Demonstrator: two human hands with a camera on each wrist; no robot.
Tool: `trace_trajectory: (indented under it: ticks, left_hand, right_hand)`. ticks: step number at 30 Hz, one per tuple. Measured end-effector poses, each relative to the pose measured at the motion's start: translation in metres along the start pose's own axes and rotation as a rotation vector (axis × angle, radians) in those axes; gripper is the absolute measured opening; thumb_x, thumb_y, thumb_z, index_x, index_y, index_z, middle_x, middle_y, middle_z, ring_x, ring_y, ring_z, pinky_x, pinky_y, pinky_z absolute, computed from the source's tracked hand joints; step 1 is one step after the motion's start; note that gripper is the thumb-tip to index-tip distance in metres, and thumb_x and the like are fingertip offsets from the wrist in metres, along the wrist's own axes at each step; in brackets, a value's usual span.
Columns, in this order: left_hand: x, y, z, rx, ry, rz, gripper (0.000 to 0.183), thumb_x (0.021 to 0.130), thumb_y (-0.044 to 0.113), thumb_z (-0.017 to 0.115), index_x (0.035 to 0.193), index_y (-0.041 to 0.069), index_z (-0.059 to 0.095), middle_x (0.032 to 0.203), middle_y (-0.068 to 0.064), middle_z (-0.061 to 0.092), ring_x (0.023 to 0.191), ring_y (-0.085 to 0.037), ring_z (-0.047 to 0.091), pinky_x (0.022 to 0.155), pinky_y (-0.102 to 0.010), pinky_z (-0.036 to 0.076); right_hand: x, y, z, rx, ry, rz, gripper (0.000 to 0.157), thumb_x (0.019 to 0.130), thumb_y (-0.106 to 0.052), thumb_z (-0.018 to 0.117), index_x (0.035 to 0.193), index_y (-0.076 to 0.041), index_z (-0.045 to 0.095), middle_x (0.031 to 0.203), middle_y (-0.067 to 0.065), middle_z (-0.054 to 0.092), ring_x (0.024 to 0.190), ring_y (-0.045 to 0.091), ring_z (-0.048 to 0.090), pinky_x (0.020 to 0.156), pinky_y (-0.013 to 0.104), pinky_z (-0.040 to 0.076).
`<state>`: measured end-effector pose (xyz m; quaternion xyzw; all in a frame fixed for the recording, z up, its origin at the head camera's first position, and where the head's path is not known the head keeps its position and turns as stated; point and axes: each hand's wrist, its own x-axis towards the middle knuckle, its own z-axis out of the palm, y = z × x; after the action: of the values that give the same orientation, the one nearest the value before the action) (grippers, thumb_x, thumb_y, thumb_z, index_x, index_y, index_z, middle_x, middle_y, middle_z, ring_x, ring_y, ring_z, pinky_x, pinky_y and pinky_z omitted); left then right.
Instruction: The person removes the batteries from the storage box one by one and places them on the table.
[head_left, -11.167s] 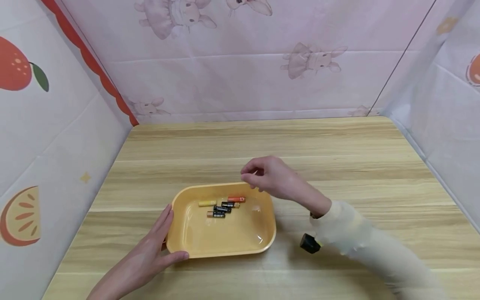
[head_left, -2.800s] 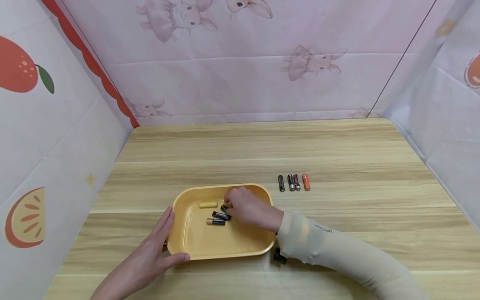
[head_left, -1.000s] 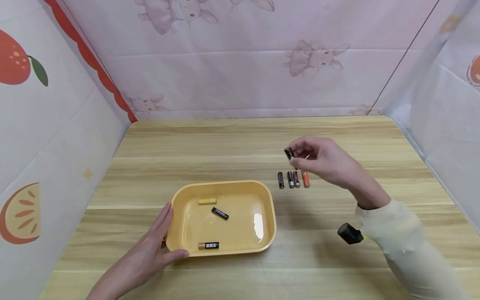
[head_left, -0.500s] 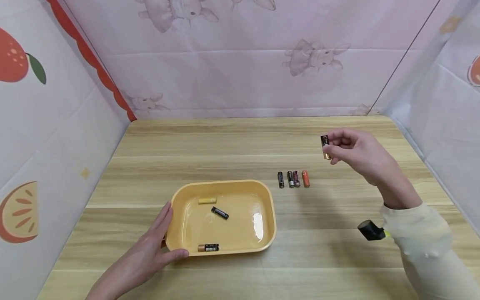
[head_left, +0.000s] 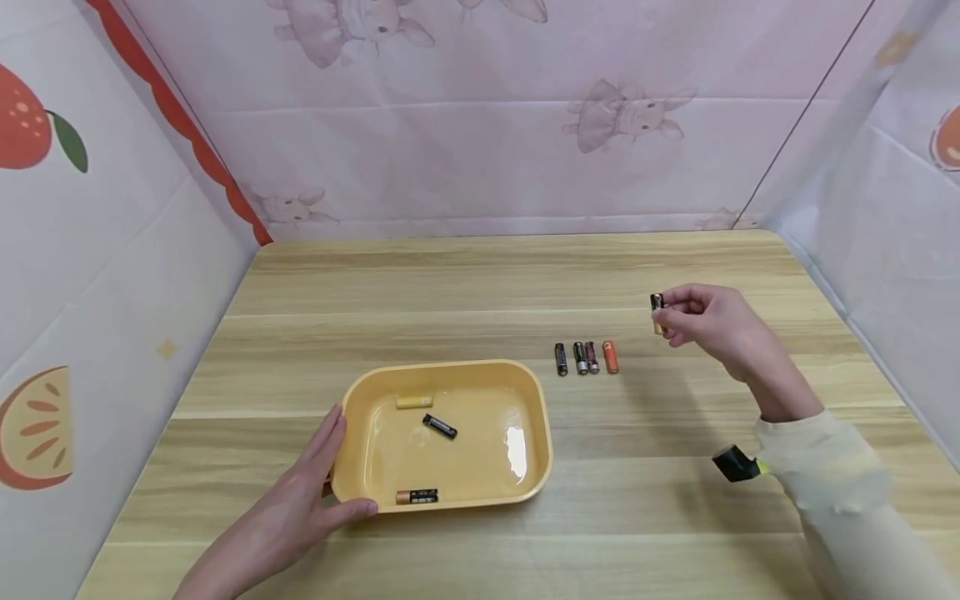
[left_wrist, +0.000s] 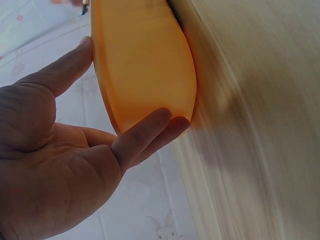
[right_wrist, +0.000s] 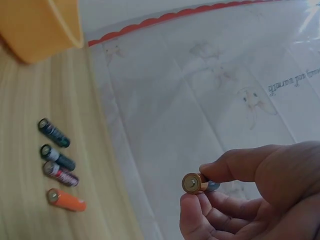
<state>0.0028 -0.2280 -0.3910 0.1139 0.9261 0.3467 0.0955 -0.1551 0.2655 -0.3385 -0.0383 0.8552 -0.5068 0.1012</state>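
Observation:
In the head view, my right hand (head_left: 723,329) pinches a black and gold battery (head_left: 657,314) upright between thumb and fingers, above the table's right side. The right wrist view shows its gold end (right_wrist: 194,183). My left hand (head_left: 300,492) rests against the left end of a yellow plastic tray (head_left: 542,417), fingers straight along the outer wall and thumb on the front rim. Inside the tray lie a yellow battery (head_left: 414,402), a black battery (head_left: 439,426) and a black and copper battery (head_left: 417,497) by the front wall.
Right of the tray, several batteries lie side by side on the wooden table (head_left: 450,292): a black one (head_left: 561,359), a black and silver one (head_left: 581,357), a dark red one (head_left: 592,357) and an orange one (head_left: 611,357). Printed cloth walls (head_left: 480,167) border the table.
The orange battery went from tray to table row. My right hand lifted a black and gold battery out, carried it right, then lowered it slightly. The copper-ended battery shifted to the tray's front wall.

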Motion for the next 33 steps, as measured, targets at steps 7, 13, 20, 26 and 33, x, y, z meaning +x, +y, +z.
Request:
trace_trajectory:
  ticks: [7,13,20,26,33]
  left_hand:
    - [0.000,0.001,-0.001,-0.004,-0.004,-0.003,0.111,0.088,0.041,0.082,0.164,-0.001,0.012,0.171,-0.020,0.004,0.152,-0.044,0.019,0.100,0.002,0.005]
    - [0.000,0.001,-0.002,-0.001,-0.001,0.004,0.112,0.088,0.041,0.082,0.164,-0.002,0.012,0.171,-0.021,0.004,0.151,-0.045,0.019,0.100,0.002,0.005]
    - [0.000,0.001,-0.001,0.002,0.007,0.009,0.111,0.088,0.041,0.082,0.164,-0.001,0.013,0.171,-0.021,0.005,0.151,-0.045,0.019,0.101,0.002,0.005]
    - [-0.001,0.001,-0.001,-0.004,0.003,0.005,0.111,0.088,0.041,0.082,0.164,-0.001,0.013,0.171,-0.021,0.005,0.151,-0.044,0.019,0.100,0.002,0.006]
    - [-0.001,0.002,-0.001,-0.016,-0.006,-0.006,0.111,0.088,0.042,0.082,0.164,-0.002,0.013,0.171,-0.021,0.005,0.152,-0.044,0.018,0.100,0.003,0.006]
  right_hand:
    - [0.007,0.021,0.010,-0.016,-0.044,0.049,0.037,0.101,-0.006,0.065,0.128,0.018,0.055,0.097,0.011,0.071,0.076,0.012,0.067,0.074,0.029,0.059]
    - [0.013,0.036,0.018,-0.026,-0.067,0.092,0.040,0.101,-0.007,0.066,0.129,0.019,0.055,0.098,0.013,0.073,0.079,0.016,0.067,0.074,0.030,0.060]
    - [0.019,0.049,0.027,-0.013,-0.083,0.128,0.037,0.100,-0.007,0.067,0.127,0.018,0.057,0.098,0.014,0.072,0.080,0.016,0.066,0.073,0.031,0.060]
    - [0.021,0.054,0.034,-0.024,-0.083,0.152,0.036,0.099,-0.007,0.068,0.123,0.018,0.059,0.098,0.017,0.071,0.078,0.016,0.065,0.070,0.030,0.060]
    - [0.026,0.061,0.043,-0.182,-0.046,0.146,0.035,0.097,-0.011,0.072,0.118,0.016,0.065,0.089,0.013,0.072,0.071,0.014,0.066,0.064,0.027,0.058]
